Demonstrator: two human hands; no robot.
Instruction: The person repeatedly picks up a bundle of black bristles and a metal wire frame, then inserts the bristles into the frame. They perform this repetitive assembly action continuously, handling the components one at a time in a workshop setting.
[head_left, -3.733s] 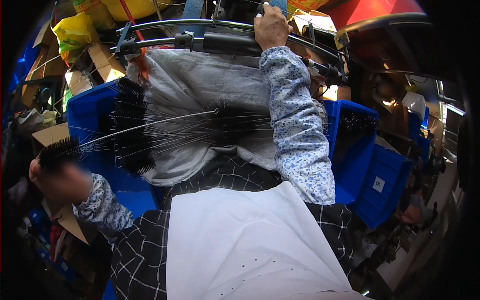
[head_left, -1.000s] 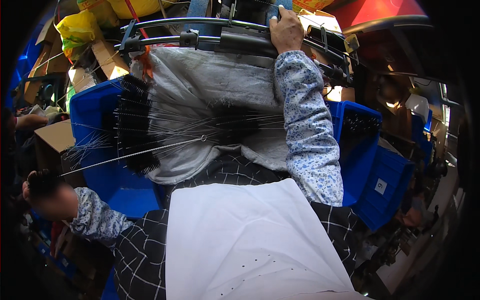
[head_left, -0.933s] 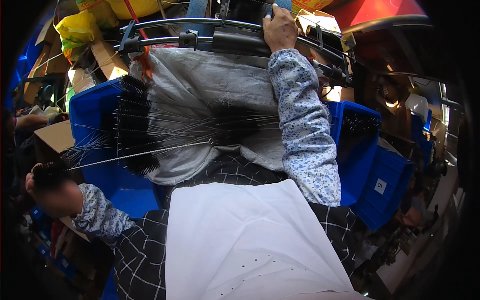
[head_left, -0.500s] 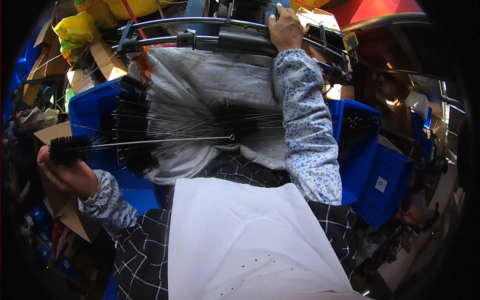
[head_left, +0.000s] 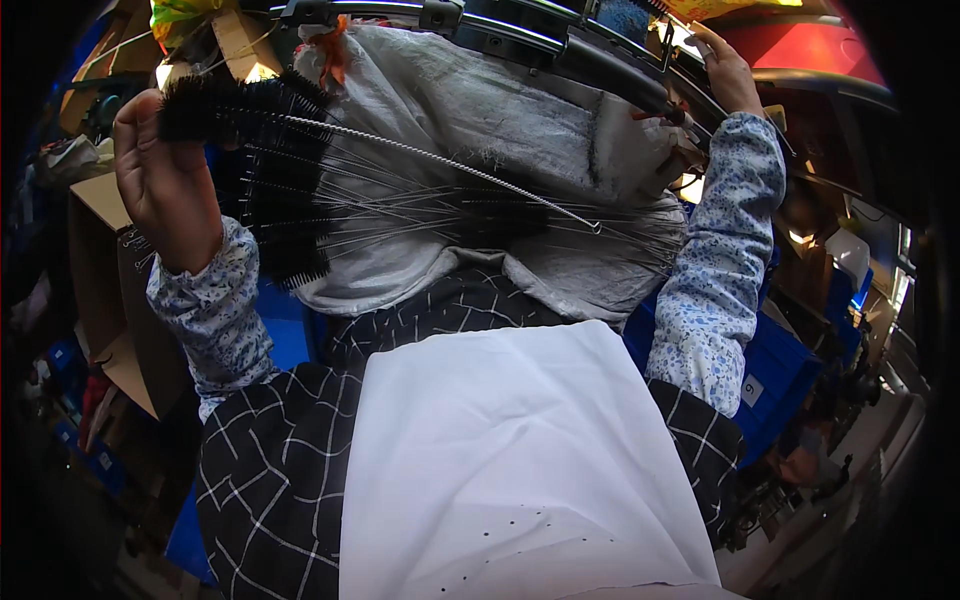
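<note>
My left hand [head_left: 168, 185], raised at the left, is closed round the black bristle head of a bottle brush [head_left: 205, 108]. The brush's twisted wire handle slants down to the right, over my lap, and ends in a small loop. Below it lies a bundle of similar brushes [head_left: 285, 215], with black heads at the left and thin wire stems fanning right. At the upper right, my right hand [head_left: 735, 78] has its fingertips pinched on a thin wire beside the dark metal machine rails [head_left: 610, 70]. The far end of that wire is hard to make out.
A grey-white cloth [head_left: 470, 110] lies beneath the brushes, across my lap. Blue bins [head_left: 785, 385] stand at both sides. An open cardboard box [head_left: 110, 290] is at the left. Yellow bags and a red surface [head_left: 800, 45] show at the top.
My left hand has risen with the brush, whose handle now tilts down to the right. My right hand has left the rail and moved right. The whole view has shifted too.
</note>
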